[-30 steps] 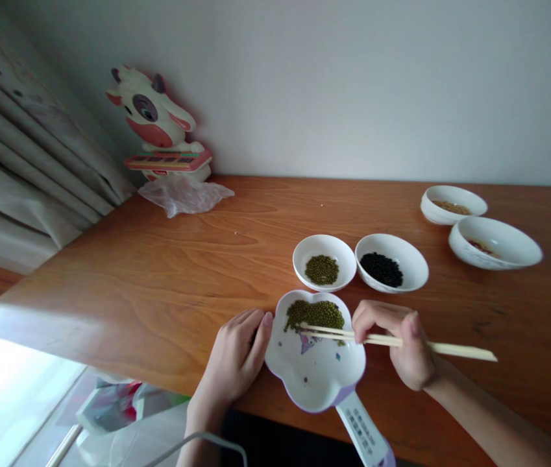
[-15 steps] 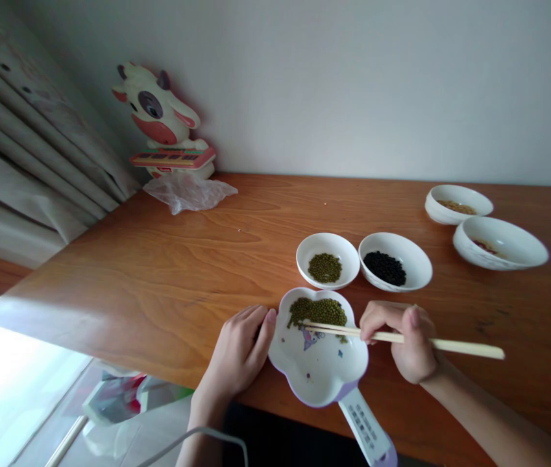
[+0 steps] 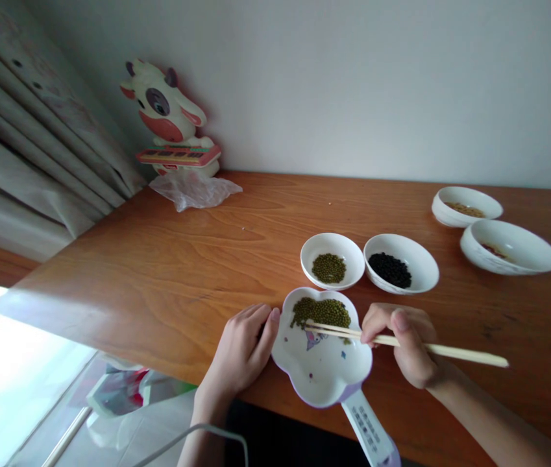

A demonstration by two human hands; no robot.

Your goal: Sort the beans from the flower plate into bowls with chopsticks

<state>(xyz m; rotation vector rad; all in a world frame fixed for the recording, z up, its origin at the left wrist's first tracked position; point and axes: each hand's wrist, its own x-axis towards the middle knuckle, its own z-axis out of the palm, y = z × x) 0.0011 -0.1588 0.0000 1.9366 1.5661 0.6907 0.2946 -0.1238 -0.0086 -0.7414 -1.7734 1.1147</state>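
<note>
1. The right hand point(image 3: 409, 344) grips wooden chopsticks point(image 3: 431, 347), tips over green beans in a flower-shaped dish point(image 3: 321, 370).
2. The left hand point(image 3: 241, 350) rests against the dish's left rim.
3. Behind stand a bowl of green beans point(image 3: 332, 261) and a bowl of black beans point(image 3: 400, 264), side by side.
4. A cow toy point(image 3: 171, 123) stands at the table's point(image 3: 168, 259) far corner.

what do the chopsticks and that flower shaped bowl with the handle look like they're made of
The chopsticks in the right hand look like bare bamboo or pale wood: matte, tan, no sheen. The flower-shaped bowl, steadied by the left hand, looks like smooth plastic or melamine: white inside with printed pictures, lilac outside and handle. I can't tell which.
</note>
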